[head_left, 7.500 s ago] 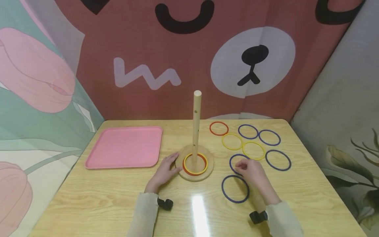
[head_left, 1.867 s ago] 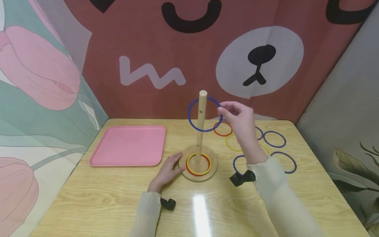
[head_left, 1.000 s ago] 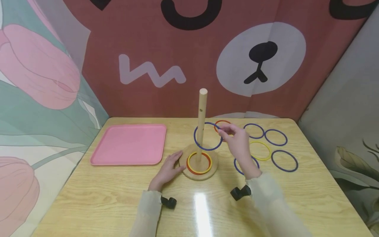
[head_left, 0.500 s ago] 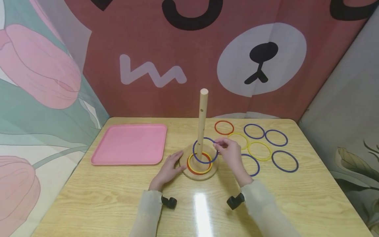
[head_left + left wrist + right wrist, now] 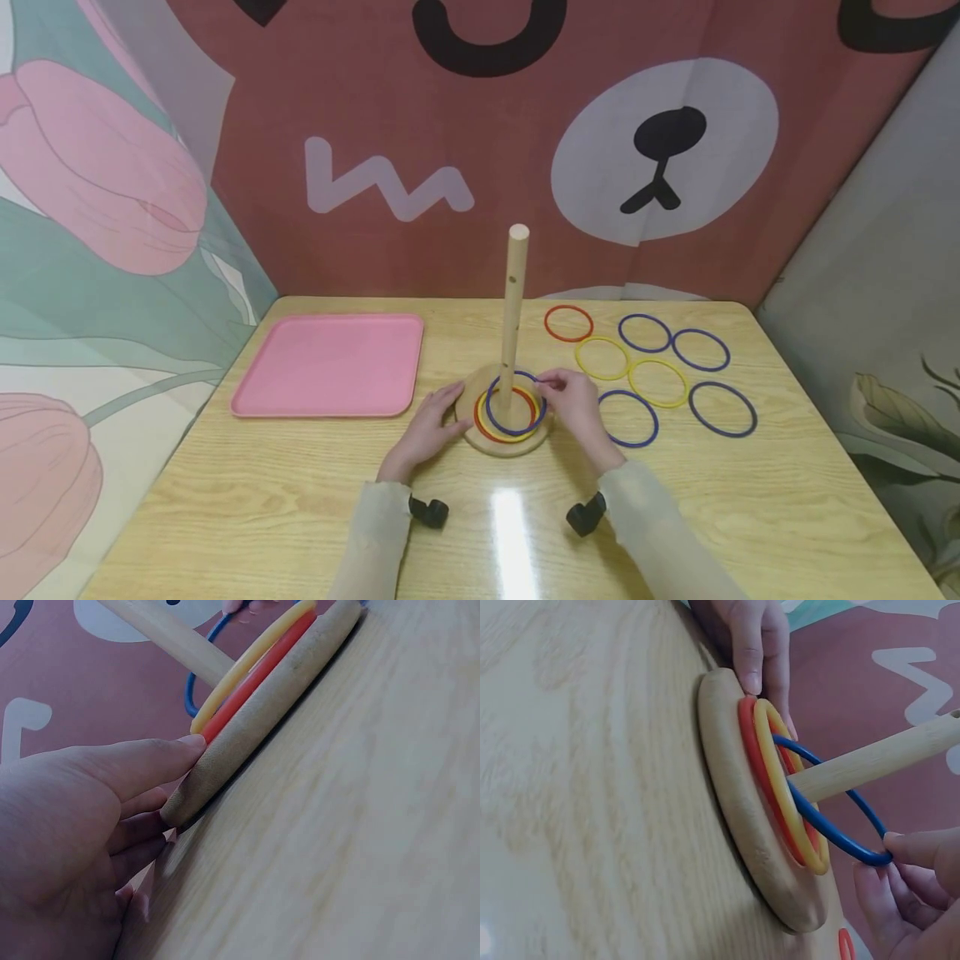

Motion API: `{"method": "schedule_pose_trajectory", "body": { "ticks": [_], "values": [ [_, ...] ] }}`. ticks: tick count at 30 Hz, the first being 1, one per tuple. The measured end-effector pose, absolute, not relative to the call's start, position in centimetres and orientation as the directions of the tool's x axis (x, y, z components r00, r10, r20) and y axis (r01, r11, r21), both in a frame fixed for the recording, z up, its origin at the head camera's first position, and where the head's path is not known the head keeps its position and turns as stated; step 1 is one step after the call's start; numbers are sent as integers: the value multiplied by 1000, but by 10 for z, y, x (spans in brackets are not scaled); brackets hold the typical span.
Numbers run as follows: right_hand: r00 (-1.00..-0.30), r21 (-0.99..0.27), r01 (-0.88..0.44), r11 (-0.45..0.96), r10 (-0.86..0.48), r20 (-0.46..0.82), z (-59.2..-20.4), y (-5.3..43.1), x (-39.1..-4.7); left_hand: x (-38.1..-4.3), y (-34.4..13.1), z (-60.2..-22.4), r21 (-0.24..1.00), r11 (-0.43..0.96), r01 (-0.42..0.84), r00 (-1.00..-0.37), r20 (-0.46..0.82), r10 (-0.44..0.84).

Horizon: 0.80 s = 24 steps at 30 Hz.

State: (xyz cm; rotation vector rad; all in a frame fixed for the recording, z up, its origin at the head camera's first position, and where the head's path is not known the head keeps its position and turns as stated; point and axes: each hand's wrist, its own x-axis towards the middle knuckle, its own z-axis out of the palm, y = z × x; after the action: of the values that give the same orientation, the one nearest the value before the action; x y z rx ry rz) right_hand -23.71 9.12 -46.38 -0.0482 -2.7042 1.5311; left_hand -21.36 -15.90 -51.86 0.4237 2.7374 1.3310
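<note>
A wooden post (image 5: pixel 514 292) stands upright on a round wooden base (image 5: pixel 474 383). Low around the post lie a red ring (image 5: pixel 754 746) and, on top of it, a yellow ring (image 5: pixel 810 859). My right hand (image 5: pixel 576 408) pinches a blue ring (image 5: pixel 844 840) between thumb and fingers. That ring encircles the post, tilted, its far side down by the yellow ring and the pinched side raised. My left hand (image 5: pixel 427 429) rests against the base's left edge with fingers extended. In the left wrist view its thumb (image 5: pixel 191 742) touches the rim beside the red ring.
Right of the base several rings lie flat on the table (image 5: pixel 300 500): a red ring (image 5: pixel 548 332), yellow ones, and blue ones, the nearest blue ring (image 5: pixel 632 445) beside my right hand. A pink tray (image 5: pixel 330 367) sits at the left. Printed cloth hangs behind.
My right hand picked up a blue ring from the table's right, lifted it over the post, and has lowered it along the post to the base. My left hand has stayed at the base.
</note>
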Motion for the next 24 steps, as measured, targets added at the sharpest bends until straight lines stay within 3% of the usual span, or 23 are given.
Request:
{"method": "schedule_pose_trajectory", "body": {
  "ticks": [13,24],
  "values": [
    [-997,-811,68,580,6,-79,-475,89,-239,-214,-158,-519,775,593,220,-958,59,279],
    [-997,-795,10,606,-51,-51,-478,93,-237,-214,-158,-518,773,591,231,-957,71,281]
  ]
}}
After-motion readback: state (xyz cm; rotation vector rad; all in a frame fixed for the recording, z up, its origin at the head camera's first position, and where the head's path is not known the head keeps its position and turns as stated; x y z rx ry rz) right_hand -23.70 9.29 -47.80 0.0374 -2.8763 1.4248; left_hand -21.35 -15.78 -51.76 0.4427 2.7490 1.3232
